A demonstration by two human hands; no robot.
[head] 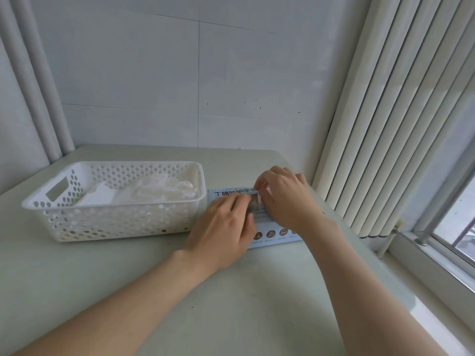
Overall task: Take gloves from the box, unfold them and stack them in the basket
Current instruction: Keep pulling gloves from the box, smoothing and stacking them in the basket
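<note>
A blue glove box (273,233) lies flat on the table (115,273), just right of a white perforated basket (77,219) holding white gloves (154,191). The left hand (223,224) presses the box with straight fingers; the right hand (285,196) pinches a pale glove (258,196) at its opening.

From my remote feed I see a white basket (110,207) of moulded plastic, perforated and faintly glossy. The gloves (164,188) are thin, milky, translucent film, crinkled and softly shiny. I make out the box (277,238) as pale blue printed card with a matt face. The table (231,304) reads to me as a smooth, pale top with a matt finish. The cream blinds (385,124) look like smooth, satin-finished slats, the window frame (431,242) like dull grey metal, and the wall (128,73) like flat, matt white panels.
</note>
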